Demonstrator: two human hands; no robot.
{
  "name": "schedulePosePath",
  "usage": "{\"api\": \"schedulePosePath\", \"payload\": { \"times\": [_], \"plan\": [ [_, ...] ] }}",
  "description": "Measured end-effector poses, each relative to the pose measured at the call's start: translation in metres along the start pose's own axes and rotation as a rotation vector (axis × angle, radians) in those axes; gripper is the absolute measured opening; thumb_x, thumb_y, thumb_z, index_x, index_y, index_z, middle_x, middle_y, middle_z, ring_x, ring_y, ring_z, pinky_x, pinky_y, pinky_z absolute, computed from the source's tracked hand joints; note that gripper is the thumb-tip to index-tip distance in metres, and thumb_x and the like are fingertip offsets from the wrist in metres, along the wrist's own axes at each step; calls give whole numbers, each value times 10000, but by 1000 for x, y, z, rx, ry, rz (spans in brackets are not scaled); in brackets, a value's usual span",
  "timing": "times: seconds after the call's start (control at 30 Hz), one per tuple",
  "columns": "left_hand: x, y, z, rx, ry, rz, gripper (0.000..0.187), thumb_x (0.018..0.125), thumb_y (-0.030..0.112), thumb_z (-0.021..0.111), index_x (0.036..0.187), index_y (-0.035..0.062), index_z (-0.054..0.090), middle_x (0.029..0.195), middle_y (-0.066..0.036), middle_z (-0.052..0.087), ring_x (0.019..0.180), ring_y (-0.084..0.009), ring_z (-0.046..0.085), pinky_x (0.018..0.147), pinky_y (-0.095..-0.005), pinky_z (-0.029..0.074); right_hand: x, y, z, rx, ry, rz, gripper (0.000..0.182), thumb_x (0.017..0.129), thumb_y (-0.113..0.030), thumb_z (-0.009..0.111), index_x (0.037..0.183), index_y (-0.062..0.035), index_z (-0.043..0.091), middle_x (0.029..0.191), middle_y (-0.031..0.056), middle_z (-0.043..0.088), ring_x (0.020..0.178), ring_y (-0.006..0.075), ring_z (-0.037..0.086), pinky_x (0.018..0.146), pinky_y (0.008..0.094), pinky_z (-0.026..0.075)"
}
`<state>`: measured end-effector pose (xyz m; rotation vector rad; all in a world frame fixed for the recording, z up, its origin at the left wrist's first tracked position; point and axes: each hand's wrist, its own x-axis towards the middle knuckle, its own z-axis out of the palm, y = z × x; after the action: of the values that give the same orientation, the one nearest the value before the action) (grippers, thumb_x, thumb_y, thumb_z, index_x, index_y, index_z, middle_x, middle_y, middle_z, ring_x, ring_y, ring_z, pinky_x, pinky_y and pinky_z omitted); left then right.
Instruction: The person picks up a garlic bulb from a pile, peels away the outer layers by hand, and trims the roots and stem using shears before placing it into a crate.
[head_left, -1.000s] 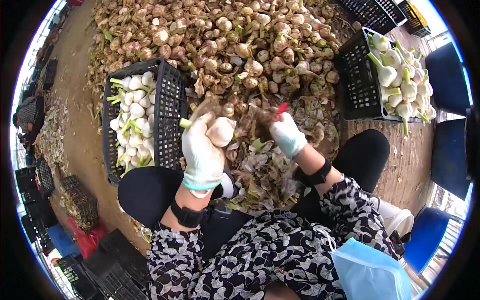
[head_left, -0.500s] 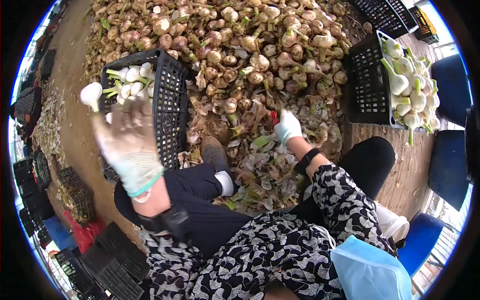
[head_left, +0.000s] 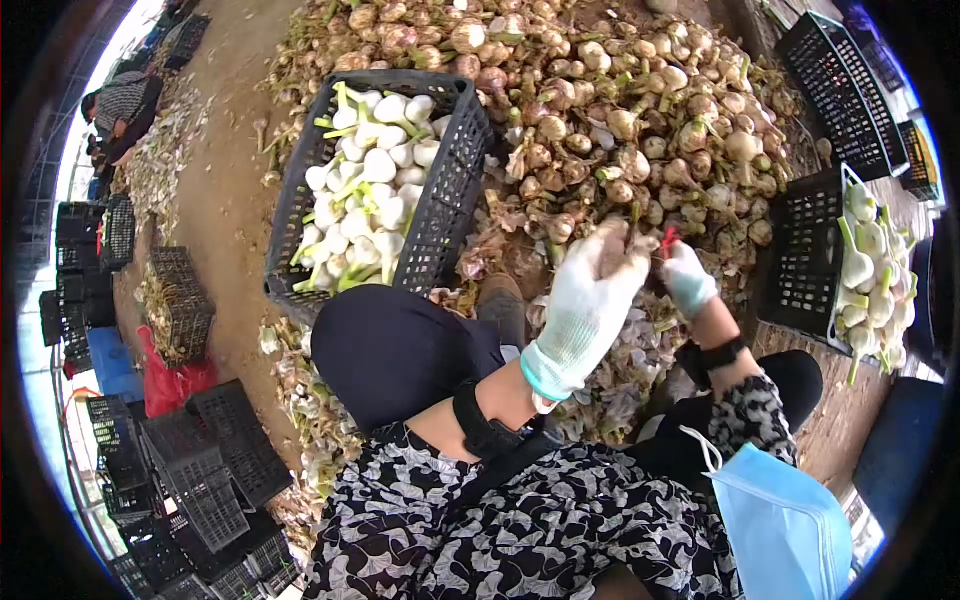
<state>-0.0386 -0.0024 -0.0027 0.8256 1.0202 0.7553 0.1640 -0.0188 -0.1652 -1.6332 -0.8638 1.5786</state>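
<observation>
Gloved, both hands meet at frame centre, left hand [head_left: 585, 305] closed on an unpeeled garlic bulb [head_left: 612, 240], right hand [head_left: 688, 277] gripping a red-handled cutter [head_left: 668, 239]; upper-left crate [head_left: 452, 190] looks nearly full of trimmed garlic [head_left: 365, 195], big heap [head_left: 620, 100] remaining.

I saw bare dirt [head_left: 225, 215] left of the crate [head_left: 455, 190] — passable; ahead, the garlic heap [head_left: 620, 100] blocked everything.
</observation>
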Motion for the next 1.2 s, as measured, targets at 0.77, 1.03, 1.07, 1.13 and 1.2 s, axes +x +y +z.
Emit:
{"api": "schedulePosePath", "payload": {
  "times": [0.77, 1.03, 1.07, 1.13, 1.2],
  "plan": [
    [-64, -27, 119, 261, -174, 803, 597, 653, 17, 614, 1215, -75, 434, 1086, -243, 523, 971, -400, 500, 873, -417, 428, -226, -70, -77, 203, 422, -484, 433, 951, -229, 459, 1312, 1, 391, 1271, 95, 479, 1084, 171, 504, 930, 301, 428],
    [-73, -25, 92, 245, -237, 942, 528, 693, 40, 659, 1197, 4, 506, 1059, -199, 582, 891, -356, 572, 813, -396, 469, -235, -76, -40, 339, 107, -539, 429, 938, -257, 473, 1287, -20, 392, 1162, 117, 541, 1016, 217, 553, 874, 312, 484],
    [-75, -25, 88, 337, -198, 1004, 515, 696, 46, 665, 1189, 10, 519, 1063, -195, 589, 899, -343, 589, 827, -386, 473, -230, -80, -17, 309, 340, -618, 377, 965, -283, 396, 1197, 5, 473, 1094, 114, 569, 923, 232, 577, 835, 326, 484],
    [-81, -16, 78, 440, -172, 1017, 505, 703, 31, 675, 1186, 10, 530, 1096, -190, 590, 960, -305, 601, 871, -358, 464, -223, -84, -11, -367, 558, -702, 366, 963, -265, 381, 1113, 27, 542, 1057, 130, 587, 941, 205, 567, 804, 337, 466],
    [-83, -15, 67, 445, -199, 935, 524, 703, -22, 679, 1202, -9, 520, 1149, -179, 577, 1041, -255, 582, 917, -326, 443, -231, -112, 12, -370, 539, -537, 236, 891, -182, 553, 1043, -3, 575, 932, 95, 632, 859, 127, 569, 760, 277, 468]
  ]
}}
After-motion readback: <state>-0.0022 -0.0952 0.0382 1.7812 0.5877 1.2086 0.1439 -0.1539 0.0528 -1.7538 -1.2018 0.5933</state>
